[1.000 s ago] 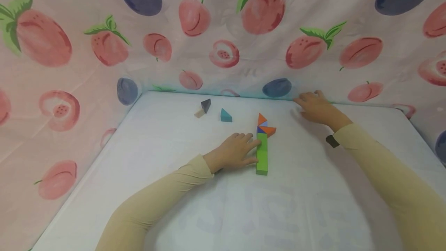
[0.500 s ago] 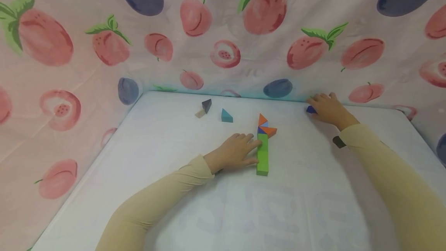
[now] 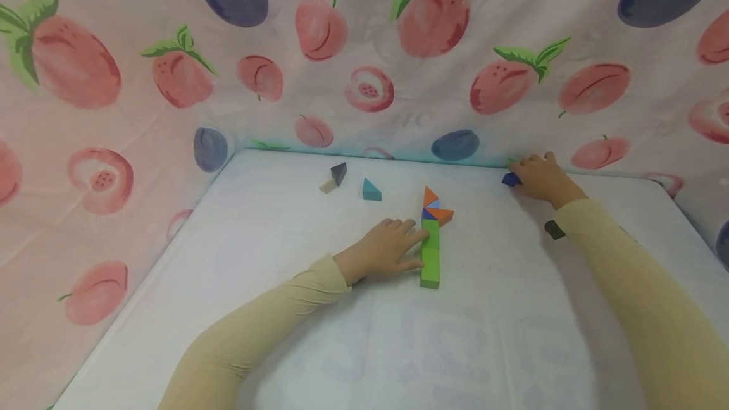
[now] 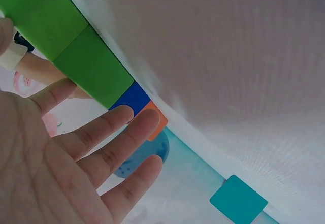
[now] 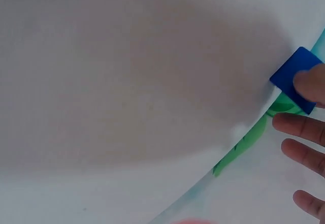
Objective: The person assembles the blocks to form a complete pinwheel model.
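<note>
A row of two green blocks lies on the white table, topped at its far end by small orange and blue triangles. My left hand rests flat against the row's left side with straight fingers; the left wrist view shows the green blocks, a blue piece and an orange piece at its fingertips. My right hand is at the back edge, one fingertip on a small blue block, also; the other fingers spread straight.
A teal triangle, a dark grey block and a beige piece lie loose at the back left. Fruit-print cloth walls the table at back and sides. The table's near half is bare white.
My right hand slid right along the back edge and came to rest on the blue block. The left hand and the green row have stayed put.
</note>
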`<state>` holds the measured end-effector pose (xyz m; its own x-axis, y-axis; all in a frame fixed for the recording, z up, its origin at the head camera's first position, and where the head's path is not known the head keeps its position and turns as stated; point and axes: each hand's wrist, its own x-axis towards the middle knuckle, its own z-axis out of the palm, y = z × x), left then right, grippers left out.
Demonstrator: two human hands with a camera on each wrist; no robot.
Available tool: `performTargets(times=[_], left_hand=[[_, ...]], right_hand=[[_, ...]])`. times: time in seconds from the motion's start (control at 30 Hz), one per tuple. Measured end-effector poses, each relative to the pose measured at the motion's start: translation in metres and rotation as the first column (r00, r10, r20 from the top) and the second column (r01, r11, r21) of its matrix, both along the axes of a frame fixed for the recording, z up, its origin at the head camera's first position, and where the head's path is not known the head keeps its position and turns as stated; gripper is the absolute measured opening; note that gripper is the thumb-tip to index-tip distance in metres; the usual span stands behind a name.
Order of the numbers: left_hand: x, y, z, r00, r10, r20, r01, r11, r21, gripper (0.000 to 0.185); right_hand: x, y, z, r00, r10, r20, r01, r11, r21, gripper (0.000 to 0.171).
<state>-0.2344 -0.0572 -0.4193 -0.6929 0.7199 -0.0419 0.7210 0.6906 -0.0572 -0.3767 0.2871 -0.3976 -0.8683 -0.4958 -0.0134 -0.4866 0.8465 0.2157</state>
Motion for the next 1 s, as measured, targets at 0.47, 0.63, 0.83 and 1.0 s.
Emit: performTargets(times=[0.47, 0.63, 0.83, 1.0], left_hand=[[0.0, 0.0, -0.002, 1.0, 0.0, -0.003, 0.0, 1.0, 0.015, 0.061], [-0.001, -0.001, -0.002, 1.0, -0.002, -0.013, 0.003, 1.0, 0.018, 0.061], [-0.001, -0.001, -0.003, 1.0, -0.004, -0.017, 0.004, 1.0, 0.017, 0.061], [-0.002, -0.001, -0.005, 1.0, 0.0, -0.006, 0.001, 1.0, 0.013, 0.062]], right_hand=[[-0.005, -0.037, 0.002, 0.99, 0.141, -0.026, -0.141, 0.99, -0.03, 0.017], [-0.008, -0.057, 0.002, 0.983, 0.181, -0.019, -0.181, 0.983, -0.012, 0.019], [-0.012, -0.082, 0.002, 0.968, 0.249, -0.031, -0.249, 0.968, -0.002, 0.014], [-0.014, -0.102, 0.003, 0.959, 0.281, -0.02, -0.282, 0.959, -0.017, 0.017]])
